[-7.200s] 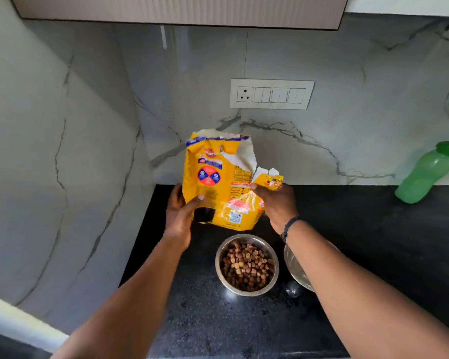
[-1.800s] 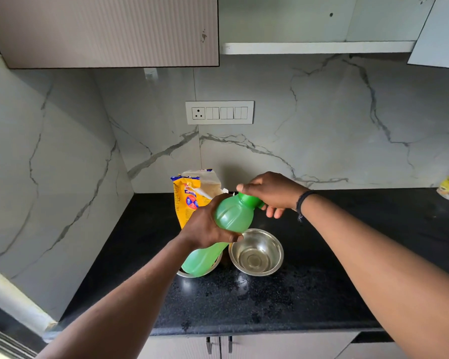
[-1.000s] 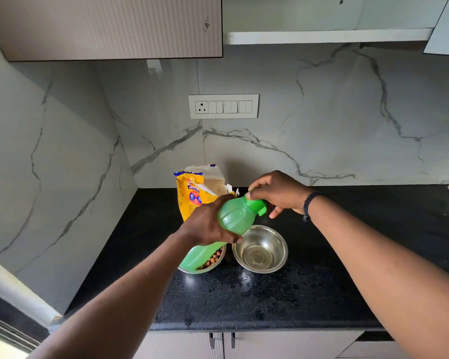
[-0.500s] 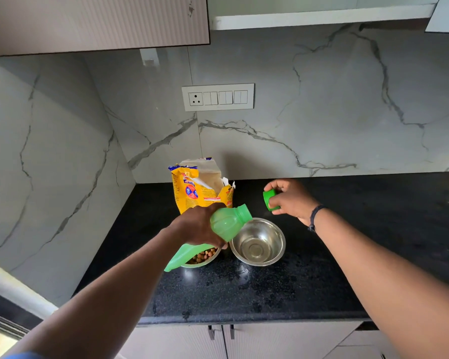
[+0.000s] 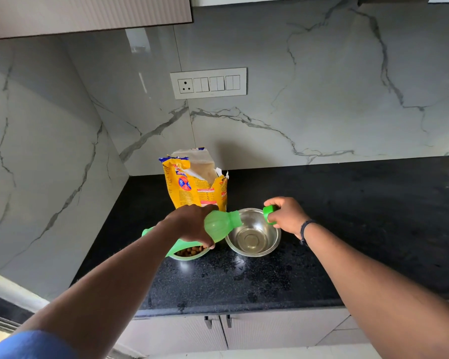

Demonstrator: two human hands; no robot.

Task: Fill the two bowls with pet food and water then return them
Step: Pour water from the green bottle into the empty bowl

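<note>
Left hand (image 5: pixel 189 224): grips the tilted green bottle (image 5: pixel 218 226), mouth over the water bowl (image 5: pixel 253 232).
Right hand (image 5: pixel 287 216): pinches the cap (image 5: pixel 268 212) (just beyond the bowl's rim).
Food bowl (image 5: pixel 189 253): under the left hand, on the bench (image 5: pixel 347 229).

black counter (image 5: pixel 347 216) | food bag (image 5: pixel 196 187) | kibble bowl (image 5: pixel 189 253) | water bowl (image 5: pixel 253 233)

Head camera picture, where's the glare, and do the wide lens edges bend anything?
Head view: bright glare streaks run down the glossy marble wall left of the switch plate; small highlights dot the black counter in front of the bowls and the steel bowl shines inside. Head view: the cabinet edge and counter front tilt and bow toward the frame's borders.
</note>
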